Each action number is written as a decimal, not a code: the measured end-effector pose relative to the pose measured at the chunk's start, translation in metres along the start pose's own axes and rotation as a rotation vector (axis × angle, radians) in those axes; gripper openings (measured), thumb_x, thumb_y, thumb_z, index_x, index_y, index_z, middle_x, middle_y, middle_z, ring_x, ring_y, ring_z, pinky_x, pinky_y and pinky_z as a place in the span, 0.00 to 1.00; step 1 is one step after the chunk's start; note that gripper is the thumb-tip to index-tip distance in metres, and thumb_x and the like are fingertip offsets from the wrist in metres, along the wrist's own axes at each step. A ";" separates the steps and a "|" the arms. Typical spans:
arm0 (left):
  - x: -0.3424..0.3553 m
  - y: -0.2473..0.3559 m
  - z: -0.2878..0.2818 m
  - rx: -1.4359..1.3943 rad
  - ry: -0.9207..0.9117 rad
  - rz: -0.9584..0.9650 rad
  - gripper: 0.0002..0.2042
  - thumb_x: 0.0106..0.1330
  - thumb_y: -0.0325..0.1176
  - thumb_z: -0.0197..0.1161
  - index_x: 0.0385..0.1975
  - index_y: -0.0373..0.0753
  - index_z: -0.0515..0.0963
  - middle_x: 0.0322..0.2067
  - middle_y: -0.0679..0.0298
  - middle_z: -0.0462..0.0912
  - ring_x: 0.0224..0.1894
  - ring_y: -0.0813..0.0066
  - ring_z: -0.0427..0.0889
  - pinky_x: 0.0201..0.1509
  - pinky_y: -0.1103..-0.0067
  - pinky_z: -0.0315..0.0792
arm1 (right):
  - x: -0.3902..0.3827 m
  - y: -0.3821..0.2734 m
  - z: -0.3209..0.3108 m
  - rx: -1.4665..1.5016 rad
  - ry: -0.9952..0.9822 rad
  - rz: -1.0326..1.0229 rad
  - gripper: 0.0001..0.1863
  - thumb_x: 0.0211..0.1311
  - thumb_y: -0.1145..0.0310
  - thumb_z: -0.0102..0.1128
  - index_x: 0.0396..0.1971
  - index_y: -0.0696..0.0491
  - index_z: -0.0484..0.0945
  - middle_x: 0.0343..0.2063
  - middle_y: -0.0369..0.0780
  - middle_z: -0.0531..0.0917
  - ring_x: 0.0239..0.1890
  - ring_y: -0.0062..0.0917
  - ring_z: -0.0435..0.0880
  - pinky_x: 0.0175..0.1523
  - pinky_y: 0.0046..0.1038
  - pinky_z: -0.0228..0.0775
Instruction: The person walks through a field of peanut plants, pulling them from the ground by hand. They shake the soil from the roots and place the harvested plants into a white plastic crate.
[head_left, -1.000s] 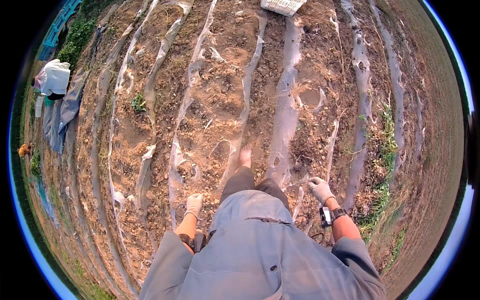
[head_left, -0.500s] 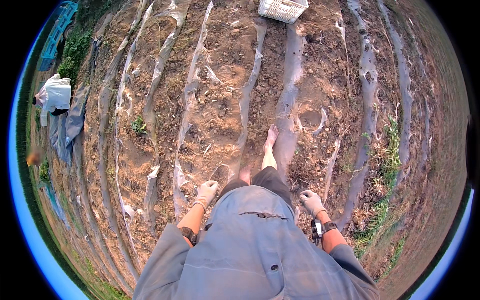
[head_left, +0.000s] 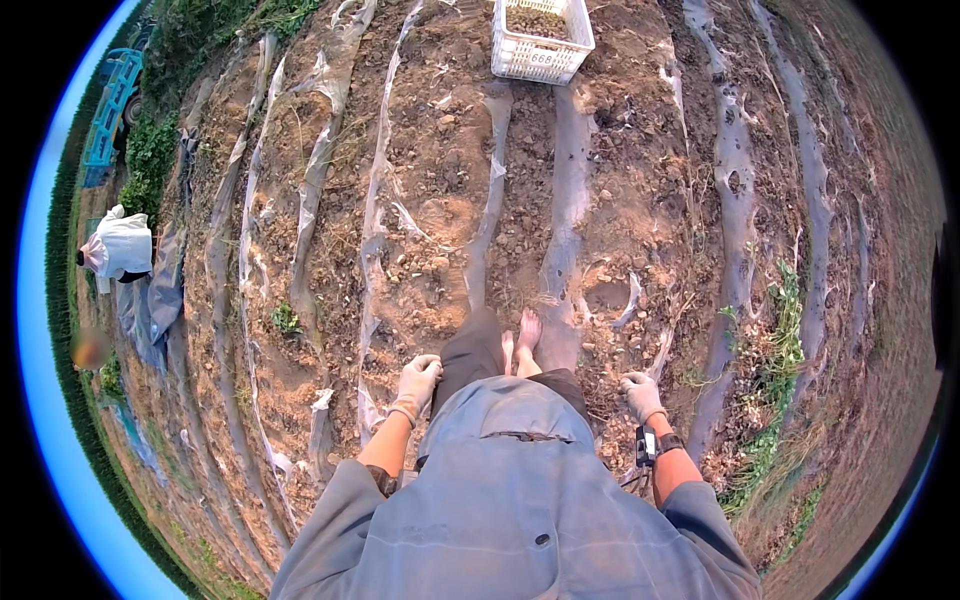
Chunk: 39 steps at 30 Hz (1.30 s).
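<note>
My left hand [head_left: 418, 380], in a pale glove, is closed with curled fingers beside my left trouser leg [head_left: 464, 357]; I see nothing in it. My right hand [head_left: 639, 394], gloved likewise, hangs closed over the soil to the right of my legs, also with nothing visible in it; a small dark-strapped device [head_left: 647, 445] sits at that wrist. My bare foot [head_left: 528, 330] is on the ground between strips of torn plastic film [head_left: 568, 200]. Ahead stands a white plastic crate [head_left: 535, 60] holding small tan lumpy produce.
Rows of soil ridges [head_left: 430, 180] with plastic sheeting run away from me. At the far left are a person in a white top [head_left: 122, 243], a grey tarp [head_left: 148, 310] and a blue wheeled vehicle [head_left: 110, 105]. Green plants [head_left: 775, 340] lie along the right.
The crate has come lower in the view as I move forward. My feet have alternated in stepping, and my left hand has swung up and inward toward my leg.
</note>
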<state>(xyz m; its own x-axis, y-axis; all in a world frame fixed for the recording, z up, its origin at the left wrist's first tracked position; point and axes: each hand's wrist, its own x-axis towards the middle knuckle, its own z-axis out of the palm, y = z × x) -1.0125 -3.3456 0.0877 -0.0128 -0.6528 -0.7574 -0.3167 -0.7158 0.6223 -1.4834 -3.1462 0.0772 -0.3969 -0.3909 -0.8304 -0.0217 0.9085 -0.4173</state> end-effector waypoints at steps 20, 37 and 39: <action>0.188 0.198 -0.017 0.107 -0.067 -0.106 0.11 0.68 0.34 0.63 0.42 0.34 0.84 0.30 0.63 0.87 0.29 0.79 0.83 0.34 0.80 0.77 | 0.084 -0.261 -0.002 0.135 -0.024 -0.014 0.10 0.68 0.69 0.61 0.44 0.57 0.83 0.31 0.36 0.86 0.31 0.18 0.83 0.36 0.24 0.76; 0.327 0.343 0.071 0.348 -0.221 -0.126 0.07 0.69 0.28 0.60 0.41 0.33 0.80 0.27 0.62 0.82 0.22 0.76 0.79 0.25 0.79 0.75 | 0.097 -0.194 -0.049 0.224 0.265 0.251 0.11 0.67 0.68 0.65 0.42 0.59 0.85 0.32 0.39 0.88 0.33 0.20 0.85 0.37 0.26 0.78; 0.357 0.339 0.079 0.373 -0.256 -0.095 0.09 0.70 0.30 0.60 0.44 0.33 0.80 0.29 0.60 0.83 0.22 0.74 0.80 0.27 0.79 0.76 | 0.100 -0.215 -0.061 0.155 0.233 0.259 0.13 0.63 0.58 0.63 0.38 0.52 0.88 0.31 0.41 0.89 0.33 0.28 0.87 0.44 0.31 0.78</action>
<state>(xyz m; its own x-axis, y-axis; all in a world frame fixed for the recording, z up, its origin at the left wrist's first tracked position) -1.1989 -3.8015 0.0125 -0.1866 -0.4730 -0.8611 -0.6470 -0.6004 0.4700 -1.5746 -3.3717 0.1059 -0.5690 -0.0911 -0.8173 0.2387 0.9327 -0.2702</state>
